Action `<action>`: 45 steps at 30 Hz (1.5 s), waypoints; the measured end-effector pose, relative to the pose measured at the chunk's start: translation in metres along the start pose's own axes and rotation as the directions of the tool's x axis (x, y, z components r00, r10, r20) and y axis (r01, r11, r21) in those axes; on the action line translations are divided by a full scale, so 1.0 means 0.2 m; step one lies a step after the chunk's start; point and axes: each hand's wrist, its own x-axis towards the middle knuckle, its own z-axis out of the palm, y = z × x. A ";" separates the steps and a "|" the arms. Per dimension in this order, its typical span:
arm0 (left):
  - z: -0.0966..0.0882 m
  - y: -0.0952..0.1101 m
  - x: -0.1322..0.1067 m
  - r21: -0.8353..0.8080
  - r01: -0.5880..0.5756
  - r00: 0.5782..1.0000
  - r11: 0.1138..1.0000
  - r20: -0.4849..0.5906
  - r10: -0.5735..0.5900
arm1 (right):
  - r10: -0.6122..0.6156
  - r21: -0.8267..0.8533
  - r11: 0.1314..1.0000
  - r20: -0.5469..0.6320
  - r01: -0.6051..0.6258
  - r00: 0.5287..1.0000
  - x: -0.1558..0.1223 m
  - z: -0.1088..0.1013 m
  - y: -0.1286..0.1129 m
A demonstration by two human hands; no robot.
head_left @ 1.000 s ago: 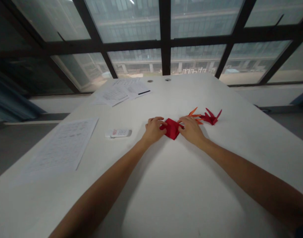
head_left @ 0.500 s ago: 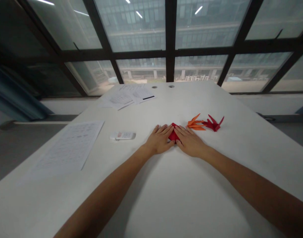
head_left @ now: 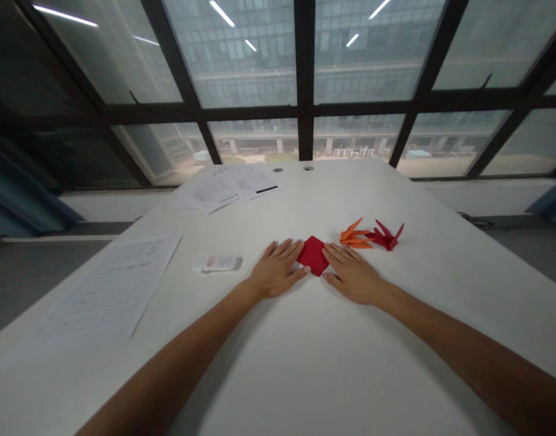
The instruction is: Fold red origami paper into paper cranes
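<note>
A folded piece of red origami paper (head_left: 313,257) lies flat on the white table (head_left: 296,351), its outline many-sided with a point at the top. My left hand (head_left: 277,270) rests flat on the table with fingers stretched, the fingertips and thumb touching the paper's left edge. On the other side, my right hand (head_left: 353,272) also lies flat, its fingertips at the paper's right edge and its thumb just below. Just beyond the right hand sit an orange origami crane (head_left: 356,236) and a red origami crane (head_left: 386,236), side by side.
A small white packet with printing (head_left: 221,263) lies left of my hands. Farther left is a written sheet (head_left: 109,284); several overlapping papers (head_left: 228,186) lie at the far end. Two cable holes (head_left: 308,168) are near the table's far edge, before the windows.
Both hands have slid outward, apart from each other, uncovering more of the red paper between them. The whole view has tilted slightly upward, so things sit lower in it.
</note>
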 end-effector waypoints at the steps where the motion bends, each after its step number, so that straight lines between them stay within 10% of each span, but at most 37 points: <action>1: 0.00 0.00 0.00 -0.007 0.004 1.000 1.000 -0.016 -0.004 | 0.005 0.011 1.000 -0.004 -0.005 1.000 0.00 -0.01 0.00; 15: -0.04 0.01 -0.01 -0.114 -0.102 0.995 0.988 -0.032 0.099 | 0.097 0.274 0.961 -0.164 -0.049 0.982 0.00 -0.02 0.05; 27: -0.02 -0.07 0.02 -0.357 0.029 0.981 0.934 -0.169 -0.095 | 0.112 0.377 0.926 -0.307 0.012 0.945 0.02 0.01 0.15; 45: -0.11 0.03 -0.02 -0.173 -0.149 0.988 0.974 0.019 0.154 | 0.033 0.466 0.877 -0.303 0.118 0.952 0.01 -0.01 0.13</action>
